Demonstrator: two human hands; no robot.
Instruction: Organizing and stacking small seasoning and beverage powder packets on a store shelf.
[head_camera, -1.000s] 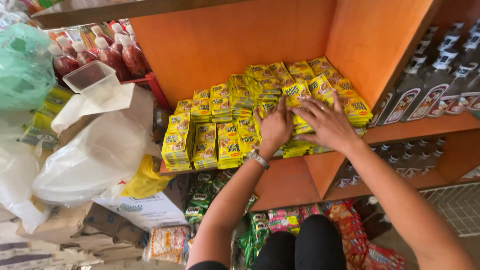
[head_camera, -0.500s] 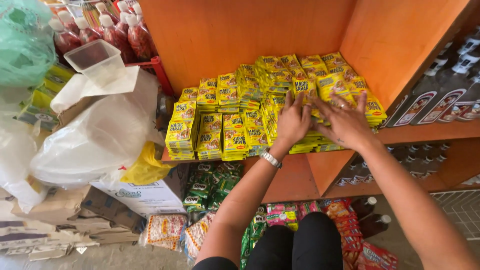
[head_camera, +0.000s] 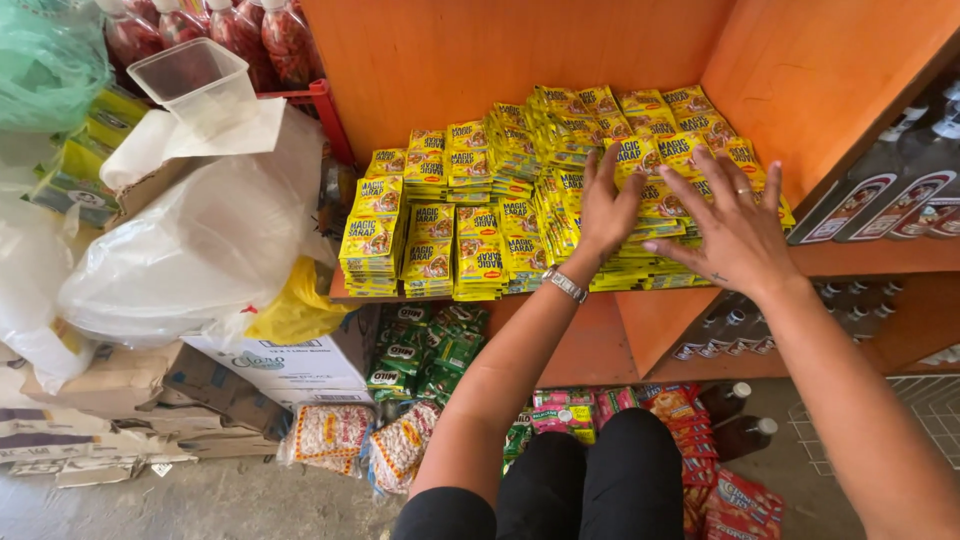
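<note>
Left hand (head_camera: 605, 205) and right hand (head_camera: 735, 225), fingers spread flat, press on stacked yellow sachets (head_camera: 640, 215) on the orange shelf (head_camera: 700, 310). Compared with half a second earlier, the fingers are splayed wider; the stacks remain in place.

Your left hand (head_camera: 605, 205) lies flat on the stacks of yellow sachets (head_camera: 560, 190) on the orange shelf (head_camera: 800, 258), fingers spread and pointing toward the back wall. Your right hand (head_camera: 735, 225) rests just beside it, fingers splayed over the sachets to the right, a ring on one finger. A silver bracelet (head_camera: 565, 285) circles your left wrist. More sachet stacks sit left of your left fingertips. Dark bottles (head_camera: 880, 200) stand right of your right fingers, beyond the shelf's side wall.
</note>
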